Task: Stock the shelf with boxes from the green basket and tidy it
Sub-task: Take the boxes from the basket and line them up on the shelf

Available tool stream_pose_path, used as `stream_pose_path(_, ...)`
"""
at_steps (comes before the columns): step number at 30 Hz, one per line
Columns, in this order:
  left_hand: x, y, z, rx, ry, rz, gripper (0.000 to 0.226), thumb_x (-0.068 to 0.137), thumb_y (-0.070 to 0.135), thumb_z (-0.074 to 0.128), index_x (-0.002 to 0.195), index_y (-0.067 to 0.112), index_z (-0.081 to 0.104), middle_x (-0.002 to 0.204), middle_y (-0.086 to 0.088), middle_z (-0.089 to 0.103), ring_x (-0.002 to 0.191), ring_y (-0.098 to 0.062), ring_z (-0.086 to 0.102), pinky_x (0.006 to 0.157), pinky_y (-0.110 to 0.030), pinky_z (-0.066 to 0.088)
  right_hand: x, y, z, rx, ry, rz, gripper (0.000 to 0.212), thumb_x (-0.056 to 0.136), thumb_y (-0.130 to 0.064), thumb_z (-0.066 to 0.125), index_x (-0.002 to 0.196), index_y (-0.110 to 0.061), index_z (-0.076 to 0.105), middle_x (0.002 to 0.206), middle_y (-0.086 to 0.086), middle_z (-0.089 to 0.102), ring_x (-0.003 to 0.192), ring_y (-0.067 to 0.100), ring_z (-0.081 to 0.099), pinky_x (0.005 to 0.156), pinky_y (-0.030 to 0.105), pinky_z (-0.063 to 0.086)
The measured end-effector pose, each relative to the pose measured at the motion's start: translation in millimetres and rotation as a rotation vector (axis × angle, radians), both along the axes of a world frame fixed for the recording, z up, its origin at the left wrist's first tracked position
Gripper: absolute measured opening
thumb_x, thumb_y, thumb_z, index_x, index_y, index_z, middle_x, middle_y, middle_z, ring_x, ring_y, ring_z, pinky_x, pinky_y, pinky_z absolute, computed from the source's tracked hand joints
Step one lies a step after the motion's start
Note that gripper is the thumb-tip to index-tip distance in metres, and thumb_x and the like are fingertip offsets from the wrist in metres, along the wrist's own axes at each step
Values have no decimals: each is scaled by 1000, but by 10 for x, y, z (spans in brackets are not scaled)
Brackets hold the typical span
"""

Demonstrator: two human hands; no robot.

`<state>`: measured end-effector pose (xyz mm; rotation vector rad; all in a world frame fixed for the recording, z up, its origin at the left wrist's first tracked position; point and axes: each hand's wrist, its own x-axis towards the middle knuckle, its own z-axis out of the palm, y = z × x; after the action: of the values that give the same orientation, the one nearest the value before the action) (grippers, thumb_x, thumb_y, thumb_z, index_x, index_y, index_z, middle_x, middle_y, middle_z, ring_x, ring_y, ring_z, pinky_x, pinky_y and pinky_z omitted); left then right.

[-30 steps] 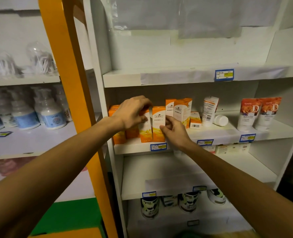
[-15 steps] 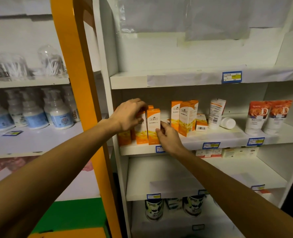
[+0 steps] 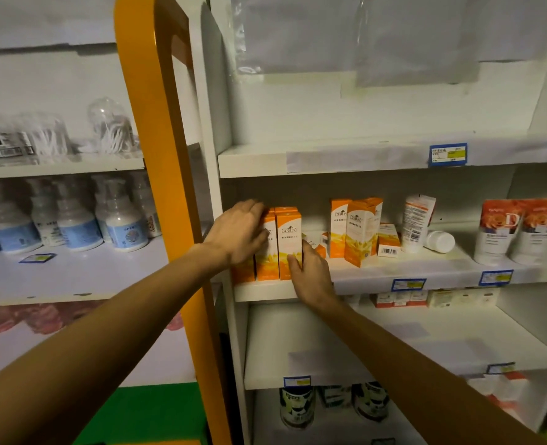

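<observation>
your left hand (image 3: 240, 231) lies flat against the front of the orange boxes (image 3: 277, 244) at the left end of the middle shelf (image 3: 426, 273), fingers straight. your right hand (image 3: 310, 273) pinches the lower right edge of the outermost box, thumb on its front. over the last second this group has slid left, away from the second cluster of orange boxes (image 3: 358, 231), which sits loosely, one box angled. a clear gap now stands between the two groups, so the left row looks squared and packed against the wall. the loose cluster probably needs straightening next. the green basket is not clearly in view; only a green patch (image 3: 143, 412) shows below.
</observation>
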<state>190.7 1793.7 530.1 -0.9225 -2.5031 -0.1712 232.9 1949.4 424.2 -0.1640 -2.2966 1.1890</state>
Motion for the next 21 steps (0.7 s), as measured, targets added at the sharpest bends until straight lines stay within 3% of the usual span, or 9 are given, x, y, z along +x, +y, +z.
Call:
stream_pose_path(2, 8, 23, -31, -57, -9, 49, 66, 101, 43, 48, 155, 13, 25, 160, -10, 30, 147, -28, 31, 120, -40, 28, -20, -20, -29, -4, -13, -7, 43, 103, -28, 48, 143, -13, 45, 135, 6, 58, 125, 22, 54, 101, 37, 51)
stream_pose_path(5, -1, 73, -67, -103, -31, 113, 72, 102, 50, 39, 159, 13, 14, 165, -10, 17, 151, -28, 20, 124, -41, 20, -32, -38, -50, -38, -27, 12, 46, 102, -26, 49, 146, -14, 41, 138, 6, 56, 127, 22, 54, 100, 35, 48)
stream_pose_path(12, -32, 76, -64, -85, -48, 114, 68, 102, 51, 39, 157, 14, 22, 162, -9, 28, 150, -26, 26, 123, -40, 20, -30, -82, -77, -135, -35, 53, 54, 102, -22, 50, 152, -16, 32, 145, 4, 51, 132, 23, 51, 105, 43, 48)
stream_pose_path(21, 25, 94, -70, -90, -59, 146, 69, 100, 54, 42, 154, 15, 26, 160, -9, 32, 149, -28, 28, 123, -41, 21, -3, 8, 20, 6, -96, 75, 49, 101, -20, 53, 146, -13, 37, 145, 6, 52, 132, 24, 51, 104, 38, 46)
